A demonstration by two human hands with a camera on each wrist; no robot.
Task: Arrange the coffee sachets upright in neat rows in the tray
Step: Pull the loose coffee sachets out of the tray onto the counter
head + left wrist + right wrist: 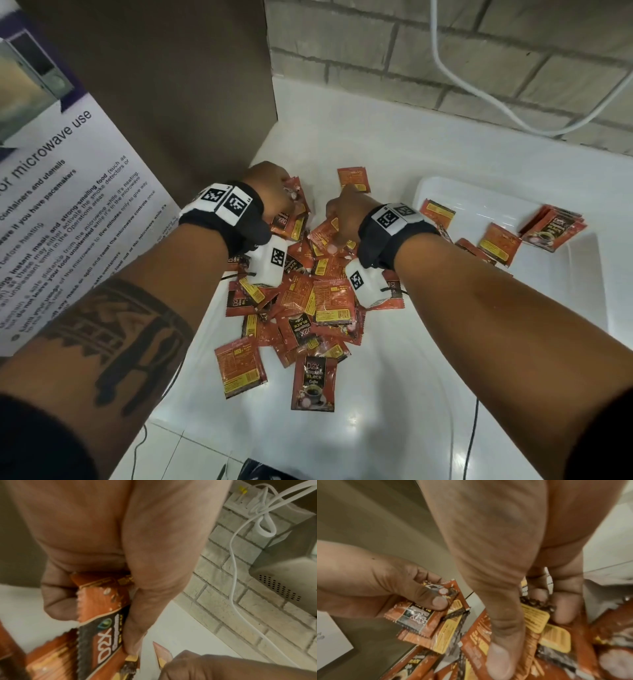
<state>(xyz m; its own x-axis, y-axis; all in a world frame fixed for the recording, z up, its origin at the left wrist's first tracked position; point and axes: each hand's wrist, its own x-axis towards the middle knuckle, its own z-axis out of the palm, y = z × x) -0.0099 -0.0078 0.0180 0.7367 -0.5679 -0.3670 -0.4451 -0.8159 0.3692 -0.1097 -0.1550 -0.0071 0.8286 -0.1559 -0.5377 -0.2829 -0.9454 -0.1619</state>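
Observation:
A loose pile of red coffee sachets [308, 294] lies on the white counter. My left hand [284, 195] is at the pile's far left and grips a small stack of sachets [102, 615] between thumb and curled fingers; the same stack [423, 616] shows in the right wrist view. My right hand [337, 233] reaches into the top of the pile and pinches a sachet with a yellow label [534, 618] between thumb and curled fingers. The white tray [479, 195] stands to the right with a few sachets lying loose and a small bundle [551, 228] leaning at its far side.
A brown panel [171, 85] and a microwave-use notice [68, 205] stand to the left. Behind is a brick wall [445, 51] with a white cable [479, 92]. One sachet [354, 178] lies apart beyond the pile. A grey appliance [283, 574] stands at the back right.

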